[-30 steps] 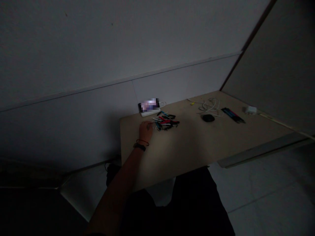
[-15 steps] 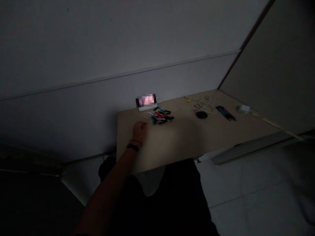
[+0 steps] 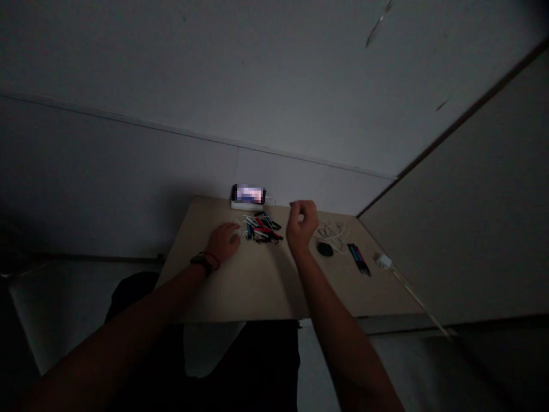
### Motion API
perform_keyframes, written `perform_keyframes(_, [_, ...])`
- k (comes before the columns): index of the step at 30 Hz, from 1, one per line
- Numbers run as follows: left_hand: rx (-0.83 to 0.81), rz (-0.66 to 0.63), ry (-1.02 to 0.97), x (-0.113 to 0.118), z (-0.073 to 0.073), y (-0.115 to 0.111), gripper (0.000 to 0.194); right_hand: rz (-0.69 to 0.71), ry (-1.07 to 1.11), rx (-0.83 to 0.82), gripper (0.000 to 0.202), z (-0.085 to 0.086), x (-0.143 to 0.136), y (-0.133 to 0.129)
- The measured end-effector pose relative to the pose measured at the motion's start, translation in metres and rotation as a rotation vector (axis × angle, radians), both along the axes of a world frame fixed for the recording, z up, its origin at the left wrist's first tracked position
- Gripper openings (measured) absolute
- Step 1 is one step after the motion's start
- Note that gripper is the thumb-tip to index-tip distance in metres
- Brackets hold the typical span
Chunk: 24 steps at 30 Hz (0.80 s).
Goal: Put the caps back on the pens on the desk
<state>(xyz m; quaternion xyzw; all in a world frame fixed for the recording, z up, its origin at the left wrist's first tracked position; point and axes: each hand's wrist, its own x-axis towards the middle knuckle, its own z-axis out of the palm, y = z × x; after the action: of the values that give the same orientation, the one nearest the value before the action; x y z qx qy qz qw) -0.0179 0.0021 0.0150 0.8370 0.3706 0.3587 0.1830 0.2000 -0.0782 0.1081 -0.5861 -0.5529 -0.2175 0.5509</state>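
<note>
My left hand (image 3: 223, 241), with bands at the wrist, rests on the table at the left end of a jumbled pile of pen parts (image 3: 262, 228). Its fingers are spread and slightly bent, close to small whitish bits (image 3: 240, 226). The pile mixes red, blue, black and white slim pieces. Raised to the right of the pile is my right hand (image 3: 301, 224), with fingers curled and thumb brought to them. A small dark spot shows at its tip; whether that is a held piece is too dim to tell.
Against the wall, a phone with a lit, blurred screen (image 3: 249, 194) leans on a white block (image 3: 246, 206). Farther right on the table (image 3: 257, 292) are a round black object (image 3: 325, 249), tangled white cable (image 3: 338, 230), several pens in a row (image 3: 359, 259) and a white plug (image 3: 384, 261) with its cord.
My right hand has come into view, raised beside the pile. My left hand has opened from a closer grip at the pile's edge. The camera view has tilted and shifted.
</note>
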Motion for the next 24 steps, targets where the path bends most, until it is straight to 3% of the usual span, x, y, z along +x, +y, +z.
perform_keyframes(4, [0.025,-0.085,-0.021,0.014,0.000,0.020,0.044,-0.088,-0.016,-0.095,0.014,-0.054,-0.018,0.004])
perform_keyframes(7, [0.012,-0.077,-0.003,0.026,0.001,0.033,0.047,-0.085,-0.010,-0.192,0.012,-0.079,-0.025,0.005])
perform_keyframes(13, [0.018,-0.123,0.087,0.034,-0.003,0.032,0.052,-0.089,-0.045,-0.261,0.014,-0.081,-0.021,0.007])
perform_keyframes(19, [0.037,-0.065,0.138,0.038,-0.006,0.038,0.047,0.017,-0.300,-0.481,0.020,-0.083,-0.033,0.008])
perform_keyframes(24, [0.034,-0.085,0.138,0.040,-0.005,0.042,0.045,0.013,-0.329,-0.611,0.022,-0.080,-0.039,0.009])
